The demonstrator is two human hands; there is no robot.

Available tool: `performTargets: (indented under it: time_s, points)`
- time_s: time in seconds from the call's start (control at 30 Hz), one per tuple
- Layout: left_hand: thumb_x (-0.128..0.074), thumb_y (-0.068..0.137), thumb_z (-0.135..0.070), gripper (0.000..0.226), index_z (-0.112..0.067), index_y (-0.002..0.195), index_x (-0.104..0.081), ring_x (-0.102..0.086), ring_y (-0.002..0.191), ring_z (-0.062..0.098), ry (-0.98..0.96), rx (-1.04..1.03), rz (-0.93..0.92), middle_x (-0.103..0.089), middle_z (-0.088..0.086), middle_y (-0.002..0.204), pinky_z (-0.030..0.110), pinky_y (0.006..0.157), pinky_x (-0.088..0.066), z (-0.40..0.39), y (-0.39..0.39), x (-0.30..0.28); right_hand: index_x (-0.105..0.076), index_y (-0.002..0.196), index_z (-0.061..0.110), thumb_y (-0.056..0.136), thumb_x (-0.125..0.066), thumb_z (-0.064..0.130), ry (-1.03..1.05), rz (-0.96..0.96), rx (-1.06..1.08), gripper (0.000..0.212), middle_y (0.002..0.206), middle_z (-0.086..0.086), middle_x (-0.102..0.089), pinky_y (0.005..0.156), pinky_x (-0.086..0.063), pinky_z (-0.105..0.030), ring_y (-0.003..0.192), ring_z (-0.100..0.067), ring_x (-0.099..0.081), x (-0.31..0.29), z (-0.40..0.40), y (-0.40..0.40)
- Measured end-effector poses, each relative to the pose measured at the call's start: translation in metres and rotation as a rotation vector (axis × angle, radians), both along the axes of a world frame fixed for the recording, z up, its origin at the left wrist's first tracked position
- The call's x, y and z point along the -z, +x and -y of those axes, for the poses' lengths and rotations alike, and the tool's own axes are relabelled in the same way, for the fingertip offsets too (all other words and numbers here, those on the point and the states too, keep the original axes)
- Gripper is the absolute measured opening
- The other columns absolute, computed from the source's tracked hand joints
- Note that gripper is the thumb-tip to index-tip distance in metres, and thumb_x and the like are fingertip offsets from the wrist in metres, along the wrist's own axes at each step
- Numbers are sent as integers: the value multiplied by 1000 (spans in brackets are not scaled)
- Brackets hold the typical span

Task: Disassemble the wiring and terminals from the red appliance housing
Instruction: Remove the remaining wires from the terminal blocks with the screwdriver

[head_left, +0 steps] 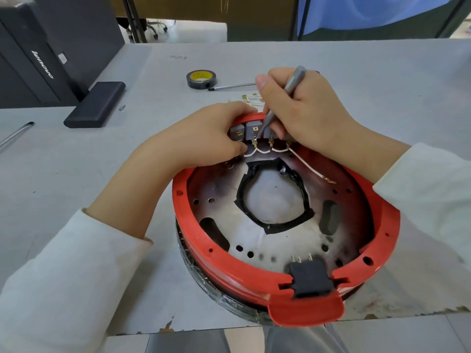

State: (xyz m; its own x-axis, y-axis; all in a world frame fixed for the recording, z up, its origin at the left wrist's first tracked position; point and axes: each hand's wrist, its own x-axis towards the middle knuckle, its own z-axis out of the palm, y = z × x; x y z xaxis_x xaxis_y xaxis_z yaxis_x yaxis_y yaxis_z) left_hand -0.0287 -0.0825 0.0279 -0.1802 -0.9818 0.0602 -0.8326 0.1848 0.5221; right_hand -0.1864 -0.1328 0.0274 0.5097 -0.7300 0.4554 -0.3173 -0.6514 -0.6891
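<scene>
A round red housing (254, 266) lies on a grey counter (356, 72), at its near edge, open side up, showing a metal plate (275, 240) with holes and a central opening edged in black tape. At the housing's far rim sits a row of grey switch blocks (251, 129) with brass terminals (254, 142), joined below by short looping white wires (263, 151). One longer white wire (307, 165) runs loose to the right across the plate and ends in a brass lug. The left hand (211, 136) curls over the far rim, its fingers gripping the left end of the switch blocks. The right hand (303, 110) is closed round a grey tool (280, 103), held like a pen, its tip touching the terminal on the middle block. A black plug socket (312, 277) sits in the housing's near rim. Behind the hands, loose wires with brass ends (251, 99) lie on the counter, and beyond them a tape roll (201, 79) and a pen (233, 86). To the left lie a black case (95, 104) and a black computer tower (38, 52). White sleeves cover both forearms.
</scene>
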Motion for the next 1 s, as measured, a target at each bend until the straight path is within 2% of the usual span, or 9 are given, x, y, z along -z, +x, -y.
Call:
performTargets:
  time_s: [0.1,0.2,0.27,0.37,0.5,0.63,0.77,0.83,1.0]
  points:
    - [-66,81,-12,46,-26,123,-54,-54,98,6,-23,16,-16,-61,-9,113,13,75,-37,1,1,1,-42,64,17,102,-40,33,-92,-84,-38,41,45,3,-46,49,-39,-24,43,-11,-48,-6,-5,2]
    - [-67,81,-9,43,-23,120,-56,-53,96,2,-30,25,-81,-61,-8,110,4,75,-36,0,2,2,-40,66,20,100,-35,44,-185,-284,-25,42,47,6,-46,56,-39,-32,49,-11,-48,-10,-8,9]
    - [-68,81,-9,42,-22,120,-56,-55,100,7,-16,28,-103,-62,-6,110,8,79,-38,1,3,3,-35,65,24,100,-33,46,-243,-377,13,42,52,7,-43,61,-39,-36,54,-13,-46,-9,-9,13]
    - [-69,81,-10,40,-23,117,-57,-57,99,8,-1,24,-120,-63,-8,106,6,78,-39,2,4,2,-36,69,21,101,-32,45,-269,-396,32,39,58,2,-45,64,-39,-39,61,-21,-47,-6,-9,15]
    - [-69,81,-10,35,-21,113,-59,-58,99,11,11,17,-129,-64,-5,105,22,88,-43,1,3,1,-34,73,20,98,-30,45,-338,-419,9,36,55,1,-41,57,-34,-36,57,-24,-44,-6,-10,16]
    - [-70,80,-9,21,-27,85,-60,-59,83,10,22,-17,-154,-64,-9,83,20,74,-45,-1,2,0,-30,77,20,99,-28,46,-445,-551,16,34,55,3,-35,55,-26,-34,57,-28,-42,-7,-10,19]
    - [-70,79,-6,23,-26,85,-61,-58,74,2,25,-11,-179,-64,-12,80,12,68,-44,-2,3,0,-32,81,18,95,-24,47,-571,-628,29,34,52,9,-24,52,-17,-33,53,-23,-32,-9,-14,19]
    - [-70,79,-6,20,-22,87,-62,-60,77,8,37,-20,-176,-66,-6,82,17,70,-45,-2,2,0,-32,81,18,97,-26,47,-573,-628,32,33,51,9,-24,50,-16,-34,54,-23,-32,-8,-16,19]
    - [-70,80,-10,18,-24,84,-59,-54,69,0,35,-66,-167,-62,-9,76,3,58,-38,0,5,3,-29,73,24,99,-23,52,-482,-632,91,39,57,6,-33,57,-26,-33,62,-25,-42,-6,-8,27]
